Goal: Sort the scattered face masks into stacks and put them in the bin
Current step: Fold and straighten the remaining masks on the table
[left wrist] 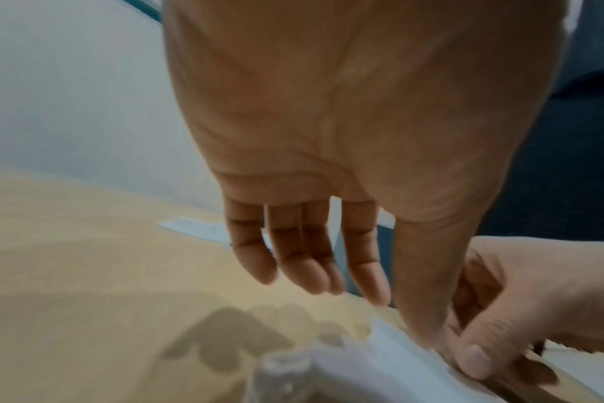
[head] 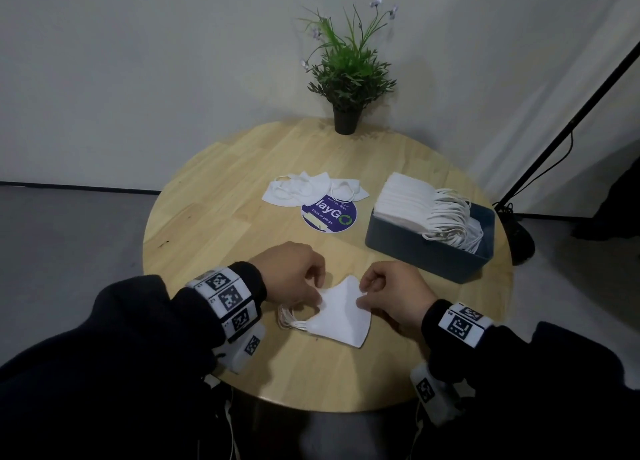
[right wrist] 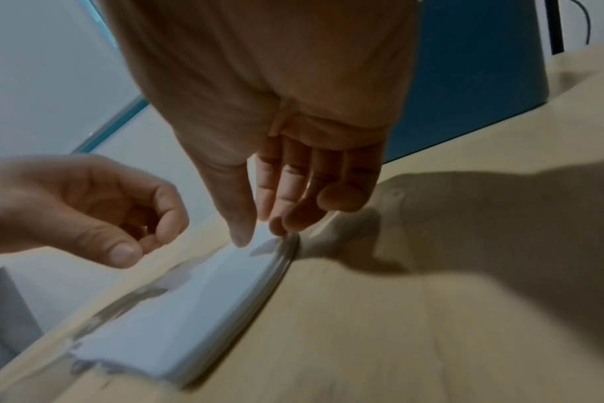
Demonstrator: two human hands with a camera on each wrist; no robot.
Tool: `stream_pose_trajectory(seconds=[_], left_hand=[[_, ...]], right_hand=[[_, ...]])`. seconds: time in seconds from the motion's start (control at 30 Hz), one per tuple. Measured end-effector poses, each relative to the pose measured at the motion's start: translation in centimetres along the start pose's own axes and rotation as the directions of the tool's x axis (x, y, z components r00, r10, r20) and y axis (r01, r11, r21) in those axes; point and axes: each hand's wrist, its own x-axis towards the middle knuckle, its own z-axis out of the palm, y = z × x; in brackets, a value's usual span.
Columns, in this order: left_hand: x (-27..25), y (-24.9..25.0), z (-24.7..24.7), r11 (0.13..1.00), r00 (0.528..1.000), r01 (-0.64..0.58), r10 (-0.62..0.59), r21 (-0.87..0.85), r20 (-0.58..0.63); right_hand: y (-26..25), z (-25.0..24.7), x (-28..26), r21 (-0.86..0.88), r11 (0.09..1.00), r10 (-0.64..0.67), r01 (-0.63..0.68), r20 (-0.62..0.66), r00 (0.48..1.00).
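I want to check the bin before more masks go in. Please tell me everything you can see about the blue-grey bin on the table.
The bin is a rectangular, open-topped tub, dark blue-grey, seemingly plastic, with rounded corners. It stands upright on the round wooden table, at its right side. A stack of white face masks rises above its rim, leaning, ear loops spilling toward the right end. Neither hand touches it.

One bin (head: 426, 251), one plant (head: 348, 78), one sticker (head: 329, 215). Mask groups: three. Two hands; loose masks (head: 311, 191) uncountable, overlapping.
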Motion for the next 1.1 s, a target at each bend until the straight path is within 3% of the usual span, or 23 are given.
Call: stream_pose_trajectory(seconds=[0.1, 0.2, 0.3, 0.4, 0.6, 0.87, 0.97, 1.1], left_hand=[[0.2, 1.2, 1.8, 0.995, 0.987, -0.090, 0.082, 0.051, 0.138], [1.3, 1.1, 1.4, 0.993, 0.969, -0.112, 0.102, 0.031, 0.227], [3.6, -0.3, -2.2, 0.989, 0.994, -0.104, 0.105, -0.105, 0.005], [6.5, -3.0, -4.7, 0.997, 0.974, -0.023, 0.006, -0.071, -0.226], [10.4, -5.9, -4.9, 0.976, 0.962, 0.199, -0.212, -0.087, -0.172], [10.7, -5.0, -3.8, 0.943, 0.943, 0.256, -0.196, 0.212, -0.268], [9.6, -4.0, -3.3, 0.963, 0.950, 0.231, -0.192, 0.138, -0.246], [7.5, -1.9, -4.7, 0.987, 0.966, 0.084, -0.115, -0.140, -0.233]], right_hand=[[-0.3, 0.3, 0.1, -0.116, 0.993, -0.012, 0.019, 0.053, 0.999], [-1.2, -0.3, 0.6, -0.106, 0.994, -0.040, 0.037, -0.027, 0.999], [-1.8, -1.2, 1.8, 0.001, 0.999, -0.053, 0.054, -0.139, 0.989], [-2.2, -1.8, 2.8, 0.233, 0.972, -0.003, 0.040, -0.155, 0.988], [-3.6, -2.1, 3.7, 0.291, 0.952, -0.069, 0.099, -0.113, 0.991], [-3.7, -1.4, 5.3, 0.273, 0.954, -0.105, 0.127, -0.094, 0.990], [-3.9, -1.1, 5.3, 0.379, 0.925, -0.014, 0.029, -0.043, 0.999], [-4.8, -1.2, 4.8, 0.630, 0.737, 0.165, -0.245, 0.184, 0.969]])
